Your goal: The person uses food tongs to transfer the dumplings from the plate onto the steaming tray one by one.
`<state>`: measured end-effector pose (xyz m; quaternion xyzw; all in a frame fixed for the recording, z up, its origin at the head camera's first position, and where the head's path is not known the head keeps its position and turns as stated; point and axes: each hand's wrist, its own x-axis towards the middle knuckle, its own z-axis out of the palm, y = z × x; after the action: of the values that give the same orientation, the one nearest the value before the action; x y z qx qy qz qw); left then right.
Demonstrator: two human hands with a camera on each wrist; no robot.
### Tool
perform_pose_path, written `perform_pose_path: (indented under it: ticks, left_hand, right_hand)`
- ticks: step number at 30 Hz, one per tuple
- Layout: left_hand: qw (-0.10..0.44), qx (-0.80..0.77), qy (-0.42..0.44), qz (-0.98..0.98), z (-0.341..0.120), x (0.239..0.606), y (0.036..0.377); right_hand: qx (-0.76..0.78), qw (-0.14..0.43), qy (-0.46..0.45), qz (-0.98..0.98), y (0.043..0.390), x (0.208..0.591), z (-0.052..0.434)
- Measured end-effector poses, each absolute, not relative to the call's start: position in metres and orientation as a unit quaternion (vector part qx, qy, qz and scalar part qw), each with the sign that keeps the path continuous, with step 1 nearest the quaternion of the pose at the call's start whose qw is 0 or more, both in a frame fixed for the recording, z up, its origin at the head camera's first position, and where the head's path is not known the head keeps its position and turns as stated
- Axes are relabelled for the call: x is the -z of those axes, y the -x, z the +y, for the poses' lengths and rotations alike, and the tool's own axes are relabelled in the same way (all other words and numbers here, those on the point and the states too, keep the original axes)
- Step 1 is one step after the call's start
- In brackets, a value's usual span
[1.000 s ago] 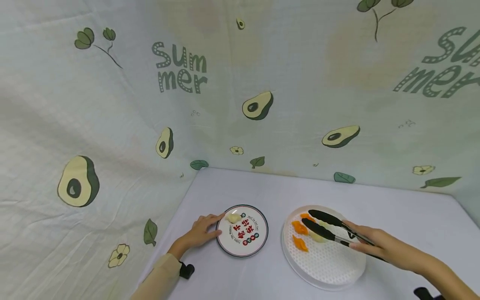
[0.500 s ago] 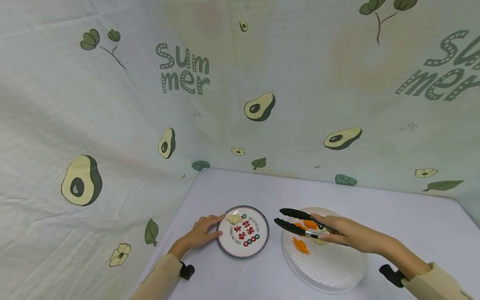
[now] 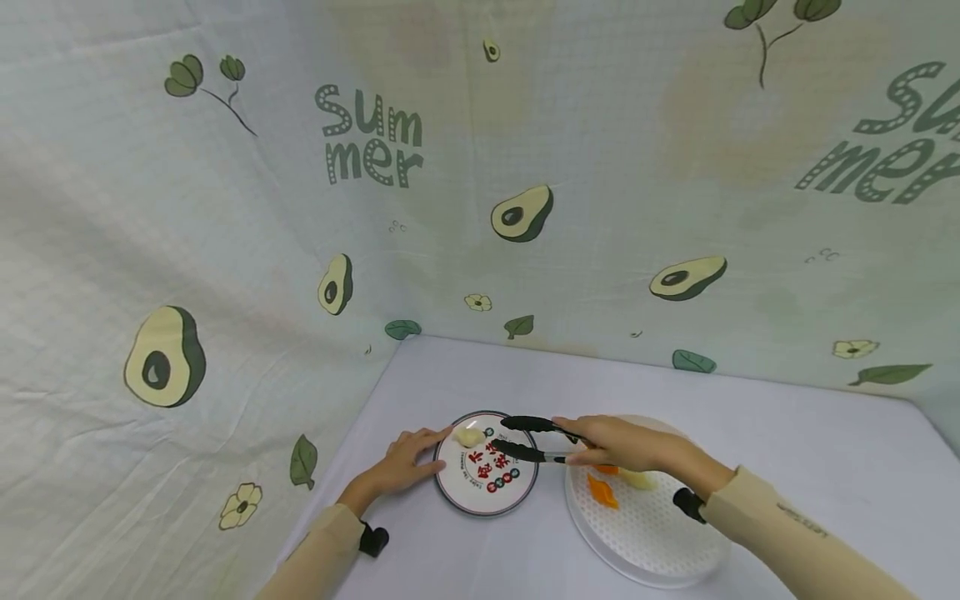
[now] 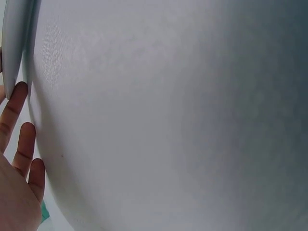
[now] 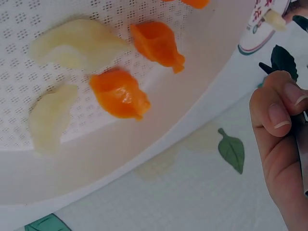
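Observation:
My left hand (image 3: 405, 460) lies flat on the table, its straight fingers (image 4: 19, 139) touching the left rim of a small round plate (image 3: 456, 479) printed with red characters. A pale dumpling (image 3: 470, 437) sits at that plate's far edge. My right hand (image 3: 609, 442) grips black tongs (image 3: 528, 437); their two arms stand apart over the small plate, and I see nothing between them. To the right, a white perforated tray (image 3: 660, 533) holds orange dumplings (image 5: 119, 94) and pale dumplings (image 5: 77, 48).
The white tablecloth (image 3: 525, 375) runs back to an avocado-print fabric backdrop (image 3: 517, 212) that closes off the far and left sides. A black wrist strap (image 3: 372, 542) shows on my left sleeve.
My right hand has carried the tongs leftward, from above the white tray to above the small plate. The left hand has stayed at the plate's rim.

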<state>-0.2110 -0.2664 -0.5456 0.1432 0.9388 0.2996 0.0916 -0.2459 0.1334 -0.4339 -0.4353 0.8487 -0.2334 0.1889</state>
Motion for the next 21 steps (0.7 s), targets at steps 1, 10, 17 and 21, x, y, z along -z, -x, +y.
perform_pose_path:
  ticks: [1, 10, 17, 21]
  left_hand:
    - [0.092, -0.3, -0.143, 0.939, -0.266, 0.546, 0.211]
    - [0.086, -0.299, -0.145, 0.939, -0.268, 0.547, 0.21]
    - [0.086, -0.302, -0.159, 0.936, -0.269, 0.547, 0.209]
    - [0.086, -0.312, -0.167, 0.931, -0.268, 0.547, 0.21]
  right_hand:
    - [0.231, 0.192, 0.435, 0.849, 0.248, 0.435, 0.128]
    - [0.203, 0.196, 0.44, 0.853, 0.262, 0.447, 0.092]
    - [0.192, 0.211, 0.425, 0.859, 0.27, 0.456, 0.073]
    - [0.193, 0.217, 0.428, 0.856, 0.271, 0.46, 0.066]
